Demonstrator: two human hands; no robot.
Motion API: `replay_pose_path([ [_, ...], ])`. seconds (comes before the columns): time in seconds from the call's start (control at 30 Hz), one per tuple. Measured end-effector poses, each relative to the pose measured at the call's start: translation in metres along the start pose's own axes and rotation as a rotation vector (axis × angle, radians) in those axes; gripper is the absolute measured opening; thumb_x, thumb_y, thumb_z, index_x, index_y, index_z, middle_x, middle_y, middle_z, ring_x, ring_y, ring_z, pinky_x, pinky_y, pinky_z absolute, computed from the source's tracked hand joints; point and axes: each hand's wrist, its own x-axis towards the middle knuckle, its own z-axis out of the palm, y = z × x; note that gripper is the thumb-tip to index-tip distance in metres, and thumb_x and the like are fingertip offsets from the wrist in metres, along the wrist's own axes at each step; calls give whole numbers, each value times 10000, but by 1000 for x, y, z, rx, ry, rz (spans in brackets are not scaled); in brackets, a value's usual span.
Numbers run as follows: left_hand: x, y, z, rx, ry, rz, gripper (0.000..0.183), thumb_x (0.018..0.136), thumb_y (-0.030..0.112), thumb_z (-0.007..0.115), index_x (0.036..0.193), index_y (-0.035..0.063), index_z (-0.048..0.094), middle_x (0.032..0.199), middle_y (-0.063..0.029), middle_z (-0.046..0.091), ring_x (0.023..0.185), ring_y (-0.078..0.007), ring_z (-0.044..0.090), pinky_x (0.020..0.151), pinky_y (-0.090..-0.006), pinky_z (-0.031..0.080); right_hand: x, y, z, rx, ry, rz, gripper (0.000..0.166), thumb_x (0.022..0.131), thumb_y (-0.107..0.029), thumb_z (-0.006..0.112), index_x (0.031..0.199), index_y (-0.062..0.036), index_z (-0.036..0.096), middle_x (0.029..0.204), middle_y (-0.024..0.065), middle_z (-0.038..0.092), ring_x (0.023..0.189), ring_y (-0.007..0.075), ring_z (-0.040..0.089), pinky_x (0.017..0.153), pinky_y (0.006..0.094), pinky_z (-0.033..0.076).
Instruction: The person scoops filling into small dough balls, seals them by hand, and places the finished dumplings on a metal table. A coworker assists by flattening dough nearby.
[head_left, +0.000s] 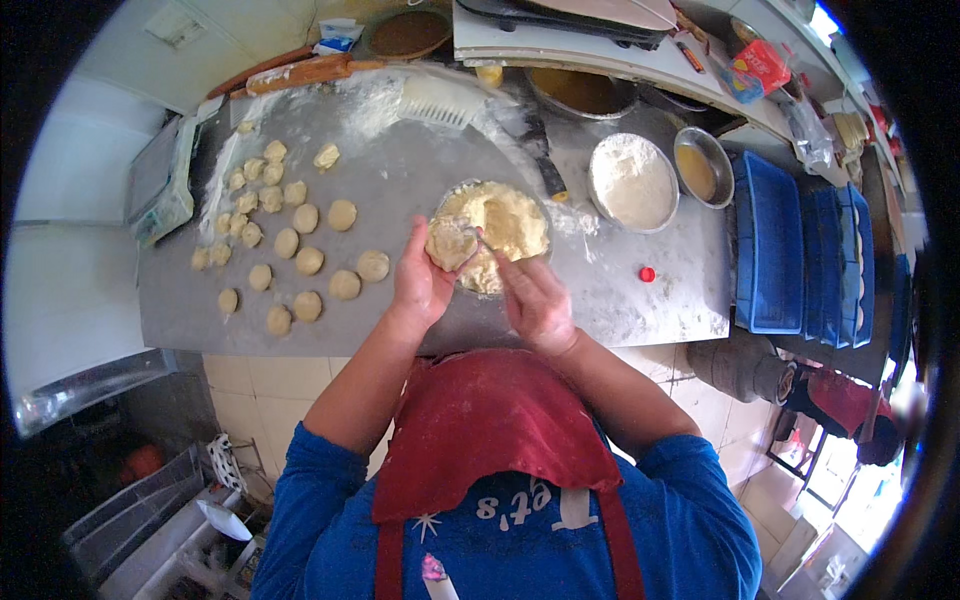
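Note:
My left hand (420, 283) cups a flattened piece of dough (448, 244) above the left part of a bowl (550, 238). Yellow crumbly filling (514, 217) fills that bowl, with a hollow dug near its middle. In my right hand (537, 300) is a thin metal tool (486, 243), its end at the dough; its exact kind is partly hidden by the fingers. To the left, several smooth round dough balls (308, 261) lie spaced apart on the grey table (420, 161). Farther left sit rougher, pinched dough pieces (271, 199) in a cluster.
Right of the filling stand a bowl of flour (636, 184), a steel bowl with yellow liquid (696, 171) and blue plastic crates (772, 247). A red cap (646, 274) lies nearer. Rolling pins (300, 75), a floury white brush (442, 101) and a scale (161, 176) line the back and left.

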Motion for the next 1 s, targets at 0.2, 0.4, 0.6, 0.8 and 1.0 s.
replay_pose_path([
  [0.2,-8,4,-11,374,-113,143,299,962,147,543,1206,-25,521,1174,-139,619,1084,-271,623,973,-386,491,-2,43,-3,-187,-273,84,438,780,-111,711,1191,-5,605,983,135,592,916,304,581,787,396,497],
  [0.4,-33,1,0,242,-131,7,297,986,168,500,1227,-6,500,1147,-121,617,1035,-261,632,940,-397,510,40,8,-8,178,-454,54,840,719,-311,813,1400,-41,403,1407,192,418,1270,353,436,1066,440,347],
  [0.6,-58,15,12,311,-324,12,314,965,106,437,1262,14,480,1231,-110,560,1139,-207,565,940,-357,475,67,-15,-11,402,-581,-58,724,777,-249,764,1381,-36,427,1388,163,480,1253,334,479,1060,430,365],
  [0.8,-57,20,8,-16,-427,-103,335,993,184,382,1282,37,462,1218,-98,555,1143,-216,542,964,-371,434,68,-30,-2,320,-286,-159,291,856,-143,650,1112,-17,595,1131,154,626,1080,341,586,971,423,433],
  [1.0,-55,-2,0,403,-288,136,323,1026,247,421,1287,66,477,1203,-16,552,1098,-109,530,897,-275,461,54,-38,9,30,-46,-248,263,872,-89,612,1117,-1,570,1108,155,630,990,354,604,991,414,434],
])
